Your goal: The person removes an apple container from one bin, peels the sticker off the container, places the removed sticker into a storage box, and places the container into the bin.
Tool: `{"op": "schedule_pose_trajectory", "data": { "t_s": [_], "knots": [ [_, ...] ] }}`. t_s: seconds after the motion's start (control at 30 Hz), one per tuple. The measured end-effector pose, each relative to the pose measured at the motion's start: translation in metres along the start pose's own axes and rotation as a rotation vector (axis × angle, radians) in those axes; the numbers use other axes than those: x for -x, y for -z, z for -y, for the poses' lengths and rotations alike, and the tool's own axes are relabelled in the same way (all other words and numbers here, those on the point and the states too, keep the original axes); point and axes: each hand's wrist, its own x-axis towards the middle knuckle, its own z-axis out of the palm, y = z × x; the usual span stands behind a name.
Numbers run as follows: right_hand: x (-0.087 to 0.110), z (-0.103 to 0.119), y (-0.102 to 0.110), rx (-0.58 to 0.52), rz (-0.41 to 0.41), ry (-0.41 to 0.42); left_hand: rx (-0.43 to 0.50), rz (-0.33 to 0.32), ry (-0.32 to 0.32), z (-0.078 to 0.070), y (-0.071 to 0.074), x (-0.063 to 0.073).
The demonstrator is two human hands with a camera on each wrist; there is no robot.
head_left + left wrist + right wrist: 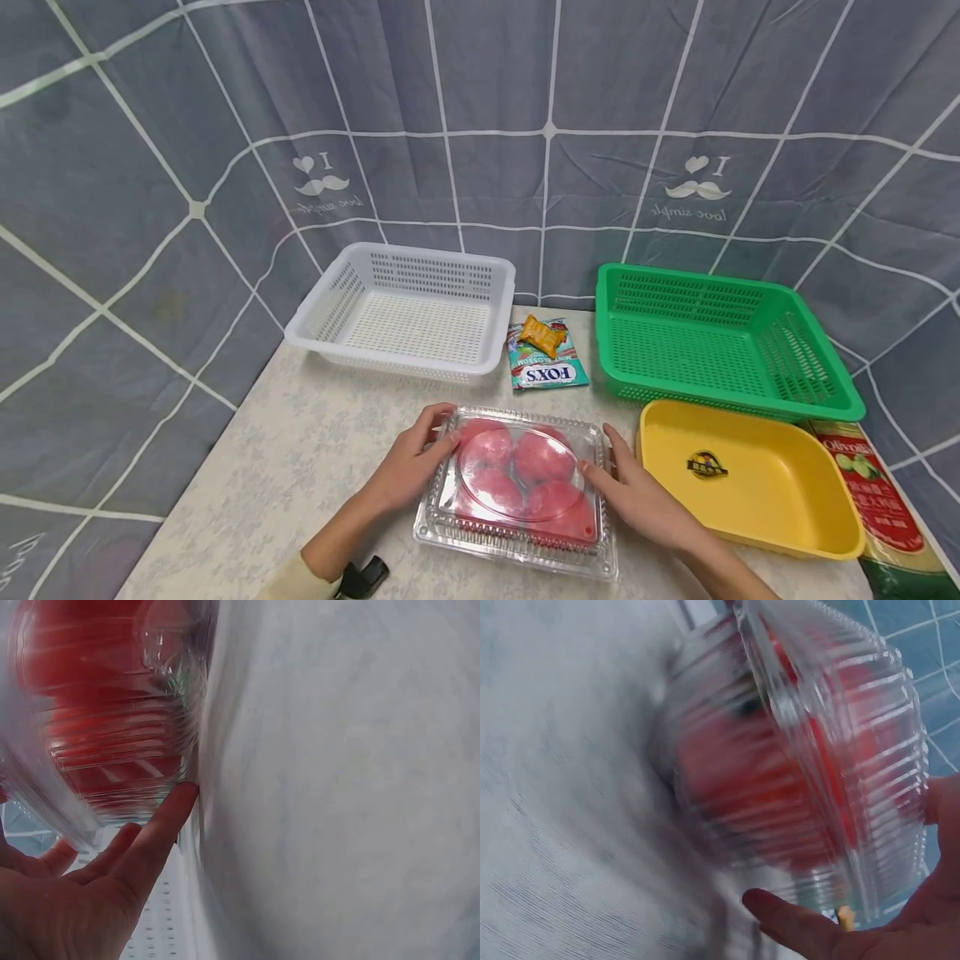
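A clear plastic clamshell box [517, 492] with a ribbed rim is at the front middle of the table, its lid closed over several round red things [543, 452] that look like fruit. My left hand [411, 457] holds its left side, thumb on the lid's edge. On the opposite side my right hand [637, 496] grips it, thumb over the lid. In the left wrist view, fingers [154, 844] reach along the lower side of the box [120, 765]. The right wrist view shows the box [802, 757] tilted and blurred, with a fingertip [765, 901] near its lower part.
Behind stand a white basket [405, 364] at left and a green basket [840, 367] at right. A FOX'S candy bag [551, 373] with an orange wrapped piece [542, 335] lies between them. A yellow tray [780, 492] and a red-green Olivoila package [885, 508] are at right.
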Motion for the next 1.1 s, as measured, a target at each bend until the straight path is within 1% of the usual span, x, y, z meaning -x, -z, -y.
{"op": "schedule_pose_trajectory", "data": {
  "t_s": [0.1,0.33,0.47,0.57,0.67,0.83,0.97,1.03,1.1],
  "knots": [
    [0.000,0.001,-0.001,-0.041,-0.006,-0.026,-0.002,-0.021,-0.008,0.000,-0.002,0.000],
    [0.000,0.002,-0.005,-0.243,-0.014,-0.053,-0.024,-0.096,0.000,-0.003,-0.003,0.000],
    [0.001,0.004,-0.008,-0.314,-0.061,-0.104,-0.021,-0.135,0.007,-0.007,-0.003,0.001],
    [0.003,0.005,-0.011,-0.346,-0.098,-0.129,-0.010,-0.155,0.011,-0.009,-0.003,0.001],
    [0.005,0.008,-0.013,-0.408,-0.115,-0.138,0.001,-0.160,0.014,-0.011,-0.002,0.001],
    [0.007,0.015,-0.014,-0.513,-0.116,-0.114,-0.011,-0.162,-0.003,-0.020,0.002,0.001],
    [0.008,0.021,-0.012,-0.525,-0.122,-0.096,-0.017,-0.144,-0.010,-0.030,0.009,0.002],
    [0.008,0.023,-0.011,-0.534,-0.128,-0.090,-0.015,-0.129,-0.002,-0.034,0.012,0.002],
    [0.009,0.024,-0.009,-0.522,-0.142,-0.085,-0.010,-0.116,-0.006,-0.037,0.015,0.002]
  ]
}}
